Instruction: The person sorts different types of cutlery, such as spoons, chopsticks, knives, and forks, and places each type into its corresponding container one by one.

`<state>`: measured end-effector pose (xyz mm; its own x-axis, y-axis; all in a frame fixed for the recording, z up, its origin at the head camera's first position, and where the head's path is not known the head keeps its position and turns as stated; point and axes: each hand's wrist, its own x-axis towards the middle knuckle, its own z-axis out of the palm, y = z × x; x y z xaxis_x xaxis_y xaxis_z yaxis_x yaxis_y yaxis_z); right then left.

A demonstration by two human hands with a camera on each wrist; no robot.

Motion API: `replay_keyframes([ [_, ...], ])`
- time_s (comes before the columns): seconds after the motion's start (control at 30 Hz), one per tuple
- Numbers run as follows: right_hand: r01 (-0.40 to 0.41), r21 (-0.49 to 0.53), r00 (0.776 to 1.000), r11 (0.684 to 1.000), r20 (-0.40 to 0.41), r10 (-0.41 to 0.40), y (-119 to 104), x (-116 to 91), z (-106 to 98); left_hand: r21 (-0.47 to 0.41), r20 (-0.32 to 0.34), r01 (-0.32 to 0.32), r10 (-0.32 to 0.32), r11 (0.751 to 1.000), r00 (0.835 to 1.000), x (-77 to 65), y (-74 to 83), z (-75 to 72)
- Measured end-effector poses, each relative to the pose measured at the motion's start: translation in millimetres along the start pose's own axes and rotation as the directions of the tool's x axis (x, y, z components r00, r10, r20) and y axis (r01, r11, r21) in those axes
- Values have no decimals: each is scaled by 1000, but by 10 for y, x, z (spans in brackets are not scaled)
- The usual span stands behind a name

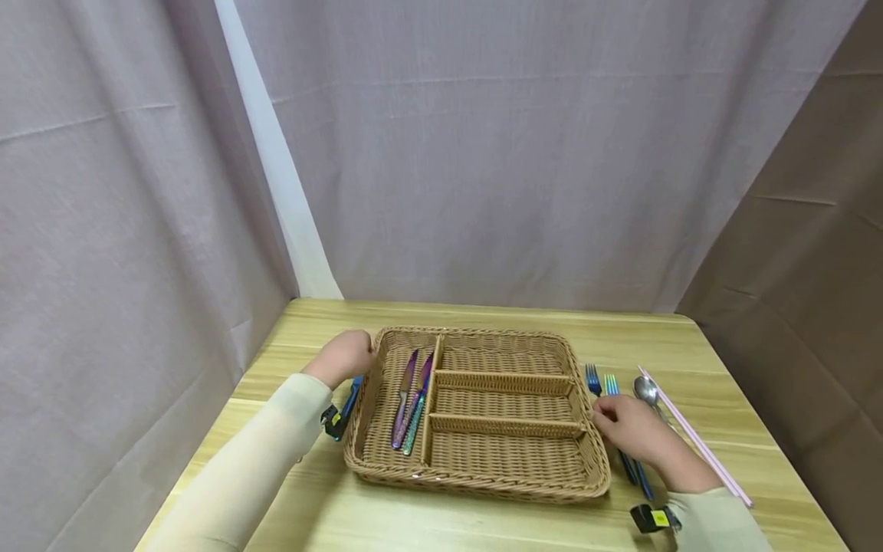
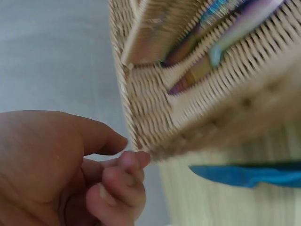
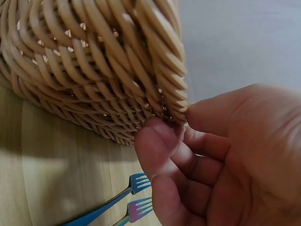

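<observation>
A wicker cutlery basket with several compartments stands on the table. My left hand is at its left rim near the far corner; in the left wrist view the thumb and curled fingers meet at that corner. On the opposite side, my right hand pinches the right rim between thumb and fingers, seen close in the right wrist view. Two iridescent knives lie in the basket's long left compartment. The three compartments to the right of the divider hold nothing. A blue knife lies on the table beside the left wall.
Right of the basket, two forks lie partly under my right hand. Beyond them are a spoon and pink chopsticks. Grey curtains hang behind and beside the wooden table.
</observation>
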<state>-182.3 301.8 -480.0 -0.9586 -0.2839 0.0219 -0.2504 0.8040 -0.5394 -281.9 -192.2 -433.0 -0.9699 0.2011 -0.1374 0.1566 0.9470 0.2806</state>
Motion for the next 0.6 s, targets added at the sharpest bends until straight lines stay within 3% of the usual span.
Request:
replay_keyframes([
  [0.33, -30, 38, 999, 999, 29, 29, -37, -15, 28, -22, 79, 60, -58, 998, 995, -132, -327, 138],
  [0.6, -40, 19, 999, 999, 7, 40, -51, -17, -1, -17, 86, 90, -88, 996, 992, -221, -446, 249],
])
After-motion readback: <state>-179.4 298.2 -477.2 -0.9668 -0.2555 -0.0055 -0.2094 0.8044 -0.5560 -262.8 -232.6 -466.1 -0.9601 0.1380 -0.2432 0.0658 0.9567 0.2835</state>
